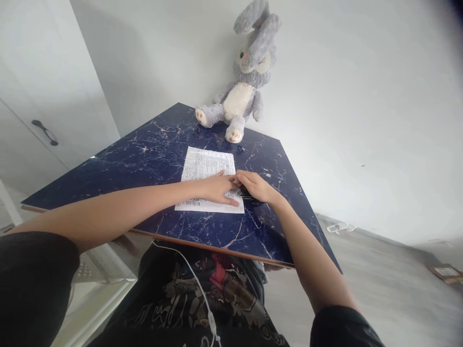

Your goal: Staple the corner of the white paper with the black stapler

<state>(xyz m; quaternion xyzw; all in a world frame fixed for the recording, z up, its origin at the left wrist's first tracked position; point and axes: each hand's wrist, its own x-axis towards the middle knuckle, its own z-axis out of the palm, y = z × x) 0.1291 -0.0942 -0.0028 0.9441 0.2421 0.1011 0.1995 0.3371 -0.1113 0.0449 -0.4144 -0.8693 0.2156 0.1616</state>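
A printed sheet of paper (202, 166) lies on the dark blue marbled table (152, 166). My left hand (219, 188) rests flat on the sheet's right part, its fingers spread and pointing right. At the sheet's right edge, my right hand (255, 186) is curled over a black object (246, 193), closed around it. Most of that object is hidden under the palm, so its kind cannot be made out. The fingertips of both hands meet or nearly meet near the paper's edge.
A grey plush rabbit (238, 99) sits at the table's back against the wall. A white cabinet (43, 86) with a dark handle stands at the left. A white cable (197, 282) hangs over my shirt. Small items lie on the floor at the right.
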